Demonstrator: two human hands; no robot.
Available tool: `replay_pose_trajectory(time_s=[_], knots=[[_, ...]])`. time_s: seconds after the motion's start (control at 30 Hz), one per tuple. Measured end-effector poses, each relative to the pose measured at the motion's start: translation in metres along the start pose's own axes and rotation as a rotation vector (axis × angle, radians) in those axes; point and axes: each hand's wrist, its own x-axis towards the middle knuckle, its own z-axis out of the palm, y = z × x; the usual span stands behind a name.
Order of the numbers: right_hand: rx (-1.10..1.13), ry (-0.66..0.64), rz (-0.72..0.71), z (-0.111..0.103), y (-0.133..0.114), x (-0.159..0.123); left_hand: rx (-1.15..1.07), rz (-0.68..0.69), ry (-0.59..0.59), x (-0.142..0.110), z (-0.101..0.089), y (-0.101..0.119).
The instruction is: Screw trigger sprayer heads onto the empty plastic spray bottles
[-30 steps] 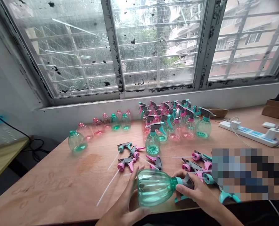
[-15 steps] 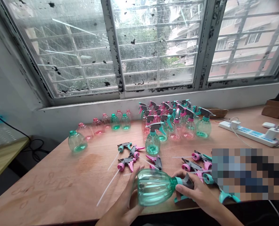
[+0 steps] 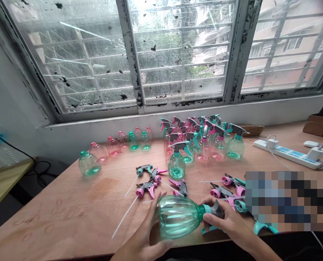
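A green spray bottle (image 3: 179, 217) lies on its side in the air near the table's front edge, base to the left. My left hand (image 3: 143, 235) cups the base, its fingers partly hidden and the thumb below. My right hand (image 3: 227, 219) grips the grey and teal spray head (image 3: 217, 210) at the neck. Just beyond the bottle lie loose trigger sprayers, such as a pink one (image 3: 146, 190) with a long straw and a teal one (image 3: 143, 169). Other sprayers (image 3: 220, 190) lie by my right hand.
Finished-looking spray bottles (image 3: 202, 148) stand clustered at the back. Green and pink bottles without sprayers (image 3: 89, 166) form a row at the left. A power strip (image 3: 288, 154) with plugs and a cardboard box (image 3: 318, 125) are on the right. A blurred patch hides part of the table.
My left thumb has shifted slightly down and right along the bottle's base. The bottle and my right hand stay almost in place.
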Motion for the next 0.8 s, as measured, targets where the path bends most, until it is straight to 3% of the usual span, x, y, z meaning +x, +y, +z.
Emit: replay_pose_trajectory(time_s=[0.23,0.5,0.8], knots=[[-0.004,0.003,0.002,0.001,-0.002,0.000,-0.041,0.059,0.057,0.000,0.002,-0.015],[-0.021,0.016,0.005,0.002,-0.003,0.000,-0.017,-0.050,-0.009,0.000,-0.002,-0.002],[-0.017,0.013,0.011,0.001,-0.004,0.000,0.043,0.034,0.022,0.000,-0.001,-0.009]])
